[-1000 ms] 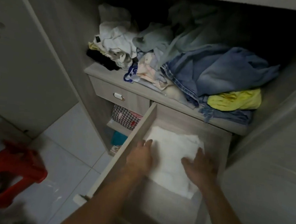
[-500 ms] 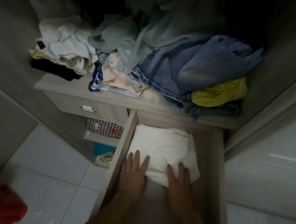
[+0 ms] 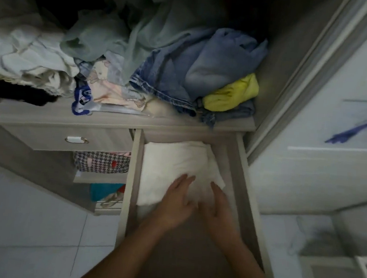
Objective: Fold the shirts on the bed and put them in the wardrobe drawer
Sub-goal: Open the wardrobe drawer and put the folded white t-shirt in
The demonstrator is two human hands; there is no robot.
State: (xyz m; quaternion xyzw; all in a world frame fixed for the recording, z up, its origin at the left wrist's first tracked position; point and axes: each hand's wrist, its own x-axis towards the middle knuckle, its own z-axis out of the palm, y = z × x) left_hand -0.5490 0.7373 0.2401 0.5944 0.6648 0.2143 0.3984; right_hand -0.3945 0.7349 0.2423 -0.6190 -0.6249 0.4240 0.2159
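At the far left, a pile of white clothes [image 3: 28, 54] lies loose on the shelf [image 3: 44, 117], and under it a shut drawer shows its metal handle [image 3: 76, 139]. Next to it the open wardrobe drawer [image 3: 133, 179] is pulled out, and the folded white shirt [image 3: 175, 165] lies flat inside, pushed toward the back and the left wall.

The left hand [image 3: 174, 202] rests on the near edge of the shirt with its fingers straight and a little spread; it holds nothing. Just beside it the right hand [image 3: 217, 207] also lies with flat fingers, touching the near right corner of the shirt, where one layer sticks out. So the shirt is in front of both hands and partly under their fingertips.

I think the risk is at this loose right corner: if the hands slide away carelessly, the fold may open. Also the blue jeans [image 3: 173, 79] and the yellow garment [image 3: 232, 94] hang at the edge of the shelf above the drawer, so a bump when closing it could drop them in.
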